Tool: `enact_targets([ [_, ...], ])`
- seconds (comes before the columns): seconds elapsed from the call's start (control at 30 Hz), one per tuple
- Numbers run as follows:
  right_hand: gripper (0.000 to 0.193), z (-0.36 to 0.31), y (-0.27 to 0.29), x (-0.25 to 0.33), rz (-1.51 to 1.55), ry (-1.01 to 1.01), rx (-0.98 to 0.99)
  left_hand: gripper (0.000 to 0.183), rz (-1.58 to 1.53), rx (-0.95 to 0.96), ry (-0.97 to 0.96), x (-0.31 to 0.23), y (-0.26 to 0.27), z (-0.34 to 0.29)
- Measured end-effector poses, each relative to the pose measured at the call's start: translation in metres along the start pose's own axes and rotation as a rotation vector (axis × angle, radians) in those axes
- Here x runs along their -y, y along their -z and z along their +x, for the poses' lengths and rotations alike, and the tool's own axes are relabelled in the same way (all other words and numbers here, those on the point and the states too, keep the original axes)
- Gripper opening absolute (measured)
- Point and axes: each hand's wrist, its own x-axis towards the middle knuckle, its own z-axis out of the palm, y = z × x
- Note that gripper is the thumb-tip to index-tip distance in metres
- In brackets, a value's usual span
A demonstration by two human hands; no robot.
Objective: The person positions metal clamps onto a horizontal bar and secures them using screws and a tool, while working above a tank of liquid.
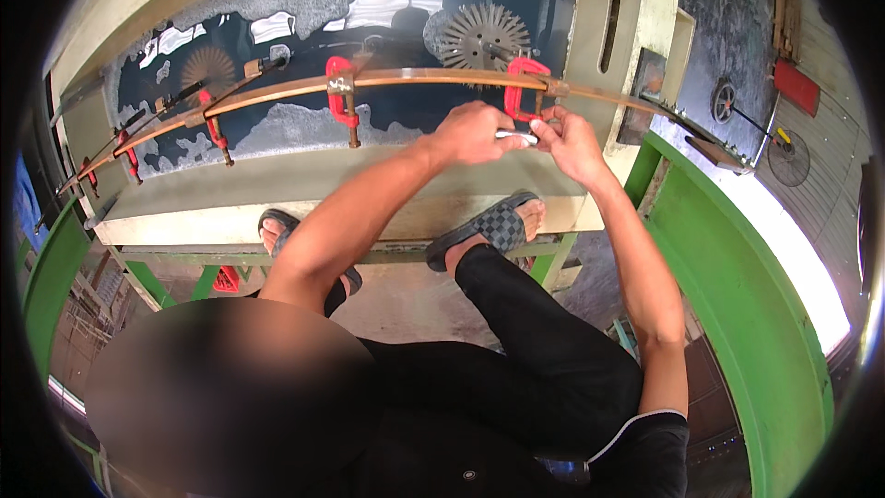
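My left hand (475,133) is closed around a short white-silver object (516,136), whose kind I cannot make out. Its free end points to my right hand (573,146). The right thumb and fingers close at the lower screw end of a red C-clamp (518,94); the fingers hide that end. This clamp grips a long, thin brown strip (424,77), which curves across the basin. Further left, another red C-clamp (343,97) sits on the strip, and a third red clamp (214,127) stands beyond it.
Under the strip lies a basin of dark liquid with grey scum (304,124). A slotted metal disc (484,37) stands at its far side. My sandalled feet (493,226) rest by the pale near ledge (387,175). A green beam (728,286) runs down the right.
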Motion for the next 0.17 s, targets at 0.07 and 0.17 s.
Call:
enact_targets([
  [0.07, 0.024, 0.004, 0.003, -0.007, 0.063, 0.006, -0.006, 0.042, 0.127, 0.054, 0.163, -0.032, 0.006, -0.002],
  [0.17, 0.022, 0.003, 0.002, -0.003, 0.102, 0.005, 0.025, 0.044, 0.281, 0.097, 0.394, -0.059, 0.002, -0.002],
])
